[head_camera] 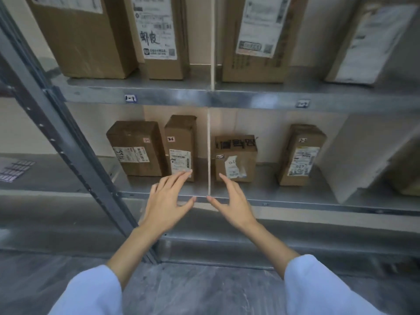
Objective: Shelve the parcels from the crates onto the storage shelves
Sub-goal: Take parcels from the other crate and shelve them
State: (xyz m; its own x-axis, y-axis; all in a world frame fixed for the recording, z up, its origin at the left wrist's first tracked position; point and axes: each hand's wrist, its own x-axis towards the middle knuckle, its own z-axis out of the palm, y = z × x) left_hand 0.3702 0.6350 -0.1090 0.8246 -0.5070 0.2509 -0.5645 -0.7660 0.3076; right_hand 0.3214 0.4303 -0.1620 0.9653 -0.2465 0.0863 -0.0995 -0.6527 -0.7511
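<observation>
Both my hands are stretched toward the lower metal shelf (pixel 295 196) and hold nothing. My left hand (pixel 169 201) is open, its fingertips just in front of a narrow upright cardboard parcel (pixel 181 142) tagged 2-1. My right hand (pixel 234 201) is open too, fingers reaching toward a squat parcel (pixel 236 155) with a torn white label. A thin white divider (pixel 209 155) runs between the two parcels. A wider parcel (pixel 136 146) stands left of the narrow one. Another labelled parcel (pixel 300 155) stands further right.
The upper shelf (pixel 159 92) carries tall parcels (pixel 77 35) (pixel 159 35) (pixel 256 37) (pixel 368 42) and the small tags 1-1 and 1-2. A slanted grey upright post (pixel 68 142) crosses the left side. A large pale box (pixel 359 155) leans at the lower right. Grey floor lies below.
</observation>
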